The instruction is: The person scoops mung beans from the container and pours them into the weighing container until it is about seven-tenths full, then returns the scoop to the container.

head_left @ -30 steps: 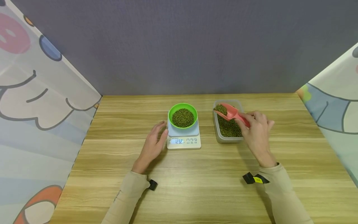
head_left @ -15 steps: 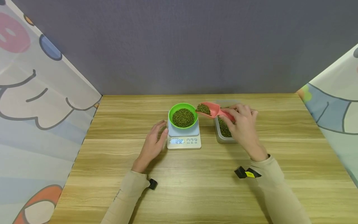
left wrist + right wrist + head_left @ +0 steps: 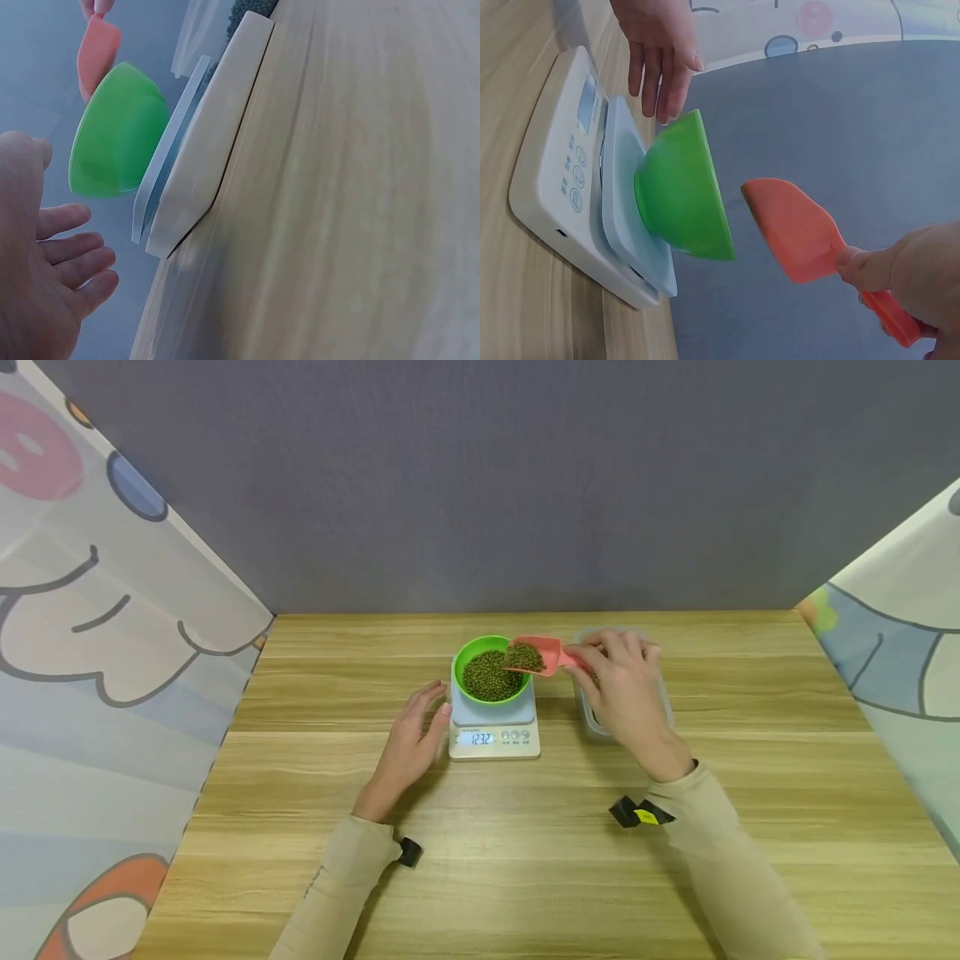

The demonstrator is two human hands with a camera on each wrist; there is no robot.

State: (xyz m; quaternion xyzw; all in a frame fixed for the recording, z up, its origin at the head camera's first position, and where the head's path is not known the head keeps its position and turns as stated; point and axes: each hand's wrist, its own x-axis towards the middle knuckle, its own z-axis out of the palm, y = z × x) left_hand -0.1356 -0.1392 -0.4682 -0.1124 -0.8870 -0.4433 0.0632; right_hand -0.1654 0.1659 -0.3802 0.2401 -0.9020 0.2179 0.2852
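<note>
In the head view a green bowl (image 3: 464, 658) of mung beans (image 3: 489, 678) stands on a white kitchen scale (image 3: 495, 752), whose display reads 123.2. My right hand (image 3: 624, 693) grips a pink scoop (image 3: 552, 652) by its handle. The scoop, loaded with beans, has its mouth over the bowl's right rim; the right wrist view shows a gap between scoop and bowl. My left hand (image 3: 408, 743) is beside the scale's left edge, fingers extended, holding nothing. In the left wrist view its fingers (image 3: 82, 270) are apart from the bowl.
A clear plastic container (image 3: 666, 693) with more beans sits right of the scale, mostly hidden under my right hand. All stands on a wooden table (image 3: 525, 860) with a grey wall (image 3: 525, 485) behind it. Cartoon-printed sheets (image 3: 112, 693) flank both sides.
My right hand has carried the loaded scoop leftward from above the container to over the bowl's right rim. My left hand has stayed in place, and the scale reading is the same.
</note>
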